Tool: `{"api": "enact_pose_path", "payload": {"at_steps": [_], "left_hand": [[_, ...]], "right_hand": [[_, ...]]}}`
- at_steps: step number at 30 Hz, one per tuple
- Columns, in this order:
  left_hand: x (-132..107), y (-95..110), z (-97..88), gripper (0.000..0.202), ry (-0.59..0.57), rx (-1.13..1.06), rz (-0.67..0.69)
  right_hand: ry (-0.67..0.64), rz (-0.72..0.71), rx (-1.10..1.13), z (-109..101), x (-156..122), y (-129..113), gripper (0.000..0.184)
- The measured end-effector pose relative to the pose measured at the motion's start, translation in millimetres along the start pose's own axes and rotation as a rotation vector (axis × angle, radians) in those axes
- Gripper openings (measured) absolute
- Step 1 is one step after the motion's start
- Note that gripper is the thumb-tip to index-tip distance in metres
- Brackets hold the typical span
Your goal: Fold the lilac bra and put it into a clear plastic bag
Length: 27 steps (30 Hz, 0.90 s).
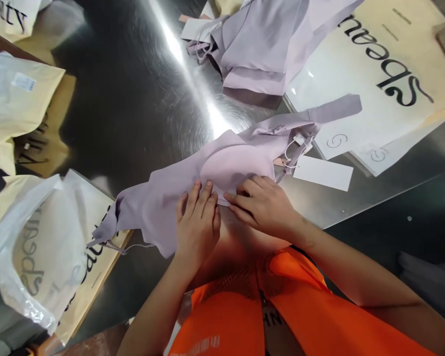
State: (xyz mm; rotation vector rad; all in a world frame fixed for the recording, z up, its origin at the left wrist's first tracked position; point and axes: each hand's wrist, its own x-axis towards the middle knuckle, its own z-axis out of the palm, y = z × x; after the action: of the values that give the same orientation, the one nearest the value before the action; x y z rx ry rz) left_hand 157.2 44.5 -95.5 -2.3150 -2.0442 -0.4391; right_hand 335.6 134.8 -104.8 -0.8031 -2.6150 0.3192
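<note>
A pale lilac bra (222, 168) lies spread across the shiny steel table (133, 99), one strap reaching up to the right. My left hand (197, 222) lies flat on the garment's near edge with its fingers together. My right hand (262, 203) presses the fabric just to the right, fingertips pinching the lower edge of the cup. A white hang tag (323, 173) on a string lies at the garment's right side.
A second lilac garment (267, 44) is heaped at the far side. Cream printed bags (385, 74) lie at the right, more cream and clear bags (40, 247) at the left. I wear an orange vest (282, 316).
</note>
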Motion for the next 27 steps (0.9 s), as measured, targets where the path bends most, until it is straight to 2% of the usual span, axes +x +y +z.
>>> {"api": "enact_pose_path", "payload": {"at_steps": [6, 10, 12, 16, 19, 23, 27], "left_hand": [[0, -1, -1.7, 0.032, 0.001, -0.025, 0.000], [0, -1, -4.5, 0.027, 0.040, -0.089, 0.009], [2, -1, -6.3, 0.022, 0.075, -0.135, -0.008], [11, -2, -7.4, 0.017, 0.133, -0.208, -0.077], [21, -2, -3.7, 0.023, 0.172, -0.146, -0.077], [30, 1, 1.4, 0.022, 0.259, -0.065, -0.058], [27, 6, -4.7, 0.016, 0.283, -0.093, -0.052]], "right_hand": [[0.043, 0.062, 0.137, 1, -3, 1, 0.029], [0.174, 0.327, 0.340, 2, -6, 2, 0.021], [0.204, 0.395, 0.341, 5, -5, 2, 0.025], [0.168, 0.383, 0.192, 13, 1, 1, 0.023], [0.135, 0.363, 0.149, 15, 3, 0, 0.027], [0.214, 0.330, 0.380, 6, -4, -2, 0.027], [0.312, 0.387, 0.615, -5, -16, -8, 0.030]]}}
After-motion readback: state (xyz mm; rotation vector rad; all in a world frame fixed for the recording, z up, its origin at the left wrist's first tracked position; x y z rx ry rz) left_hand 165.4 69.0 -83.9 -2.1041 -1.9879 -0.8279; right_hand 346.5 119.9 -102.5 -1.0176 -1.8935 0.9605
